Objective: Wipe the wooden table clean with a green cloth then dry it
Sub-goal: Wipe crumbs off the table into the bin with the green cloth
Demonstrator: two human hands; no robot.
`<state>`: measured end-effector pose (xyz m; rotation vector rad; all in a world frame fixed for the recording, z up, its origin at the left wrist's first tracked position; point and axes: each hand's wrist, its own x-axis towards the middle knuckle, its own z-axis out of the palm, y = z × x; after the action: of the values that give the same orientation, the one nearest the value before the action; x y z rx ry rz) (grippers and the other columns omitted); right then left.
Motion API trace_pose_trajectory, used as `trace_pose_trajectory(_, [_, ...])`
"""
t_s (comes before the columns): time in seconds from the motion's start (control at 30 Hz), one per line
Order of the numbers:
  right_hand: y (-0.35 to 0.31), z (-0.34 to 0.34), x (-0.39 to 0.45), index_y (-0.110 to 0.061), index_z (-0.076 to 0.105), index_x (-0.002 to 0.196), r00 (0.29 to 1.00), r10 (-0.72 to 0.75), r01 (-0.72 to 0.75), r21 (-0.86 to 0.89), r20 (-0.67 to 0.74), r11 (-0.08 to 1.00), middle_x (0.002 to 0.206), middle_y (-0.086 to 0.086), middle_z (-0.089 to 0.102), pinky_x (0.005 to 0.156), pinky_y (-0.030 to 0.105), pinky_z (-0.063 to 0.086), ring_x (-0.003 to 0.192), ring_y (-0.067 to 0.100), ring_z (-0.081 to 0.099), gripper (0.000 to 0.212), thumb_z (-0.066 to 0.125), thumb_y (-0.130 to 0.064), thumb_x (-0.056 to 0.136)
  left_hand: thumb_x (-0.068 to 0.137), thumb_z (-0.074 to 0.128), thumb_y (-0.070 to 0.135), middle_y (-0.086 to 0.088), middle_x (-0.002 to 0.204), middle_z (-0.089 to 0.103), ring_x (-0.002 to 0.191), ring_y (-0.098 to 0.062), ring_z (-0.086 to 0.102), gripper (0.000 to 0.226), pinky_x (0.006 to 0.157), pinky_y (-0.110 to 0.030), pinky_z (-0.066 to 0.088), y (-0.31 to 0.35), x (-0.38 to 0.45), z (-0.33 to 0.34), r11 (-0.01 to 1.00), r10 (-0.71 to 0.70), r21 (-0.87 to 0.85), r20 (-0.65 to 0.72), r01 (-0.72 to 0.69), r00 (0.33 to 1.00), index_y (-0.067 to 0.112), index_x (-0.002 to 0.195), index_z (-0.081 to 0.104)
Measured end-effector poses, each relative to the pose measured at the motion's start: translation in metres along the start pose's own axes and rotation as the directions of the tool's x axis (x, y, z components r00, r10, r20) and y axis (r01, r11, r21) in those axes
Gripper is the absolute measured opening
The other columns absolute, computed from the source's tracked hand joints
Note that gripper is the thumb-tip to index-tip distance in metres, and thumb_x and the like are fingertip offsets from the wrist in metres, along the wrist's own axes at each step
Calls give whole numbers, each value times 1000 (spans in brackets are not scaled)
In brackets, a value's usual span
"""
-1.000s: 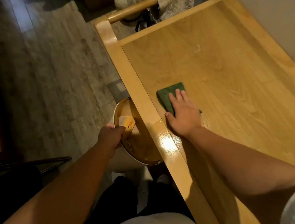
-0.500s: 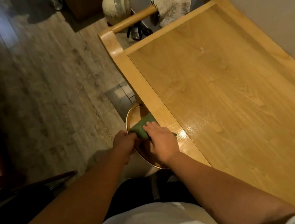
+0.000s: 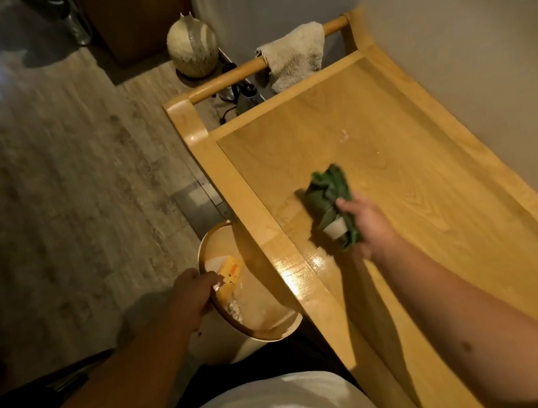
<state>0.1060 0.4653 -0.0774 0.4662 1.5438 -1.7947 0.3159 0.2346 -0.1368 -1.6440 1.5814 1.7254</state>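
The wooden table (image 3: 435, 215) runs along the wall on the right, and its near left edge shines wet. My right hand (image 3: 367, 224) holds the green cloth (image 3: 327, 195) bunched up just above the tabletop, with a white tag showing. My left hand (image 3: 190, 296) grips the rim of a round wooden bin (image 3: 261, 329) held against the table's left edge. Inside the bin lie a yellow packet (image 3: 230, 271) and white crumbs.
A beige towel (image 3: 295, 55) hangs over the rail at the table's far end. A round ceramic vase (image 3: 192, 50) stands on the floor beyond it, near dark cables. A small white smear (image 3: 344, 136) marks the far tabletop. The wall runs close on the right.
My right hand swept the cloth off the table's edge over the bin, then lifted it back above the tabletop, now bunched instead of flat. My left hand stayed on the bin's rim.
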Motion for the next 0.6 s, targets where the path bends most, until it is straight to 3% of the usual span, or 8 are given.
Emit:
trace_pose_trajectory(0.03, [-21,-13,13,-13,60,124,997,-57,56,-22,-59,998,116,26,67,88,64,52,100,44,64,27,50,-7,99,89,67,19,-18,108,62,94,-33,62,25,70,-39,55,1,3,0,1000,-25,-9,4,25,1000,8,108,57])
trace_pose_trajectory(0.13, [-78,-48,51,-13,61,126,922,-311,226,-331,-232,916,109,13,70,87,42,57,103,34,66,28,53,-11,99,88,73,29,-17,110,66,95,-33,66,40,70,-41,58,1,12,4,998,-46,-42,-14,46,999,7,117,57])
trace_pose_trajectory(0.27, [-109,-81,105,-20,57,134,797,-563,215,-768,-219,603,111,2,63,72,8,48,84,-9,64,35,50,-18,100,90,65,12,-16,110,65,93,-34,64,40,73,-46,57,-3,22,13,981,-80,-181,-48,70,996,12,129,55])
trace_pose_trajectory(0.3, [-108,-85,119,-20,53,140,777,-593,195,-817,-209,543,119,3,62,79,6,47,92,-12,62,39,48,-18,101,88,66,9,-17,109,65,93,-34,64,40,72,-45,56,-4,24,13,977,-95,-197,-61,81,994,11,127,56])
trace_pose_trajectory(0.33, [-105,-85,134,-18,46,146,780,-600,157,-873,-177,461,134,7,57,97,15,44,115,1,59,44,45,-20,101,87,67,7,-18,109,65,94,-36,65,37,75,-47,57,-6,26,14,975,-104,-204,-73,87,992,10,123,58])
trace_pose_trajectory(0.4, [-97,-81,158,-11,26,155,836,-541,36,-973,-96,228,160,13,28,120,40,22,148,29,23,58,44,-28,102,85,67,6,-19,107,67,96,-39,66,27,82,-52,58,-8,26,14,976,-104,-203,-100,82,990,11,110,63])
trace_pose_trajectory(0.47, [-93,-69,173,-8,14,157,867,-497,-2,-996,-43,84,166,12,10,122,46,13,152,31,5,71,46,-35,100,84,67,6,-19,100,66,90,-37,65,13,73,-46,57,-7,23,15,980,-91,-189,-129,65,988,13,94,63])
trace_pose_trajectory(0.6, [-94,-49,184,-7,11,157,874,-452,164,-984,175,-64,165,13,9,122,47,13,152,30,4,78,47,-36,94,85,64,6,-18,92,60,83,-32,60,10,64,-38,50,0,14,19,987,-45,-157,-135,24,990,6,89,54])
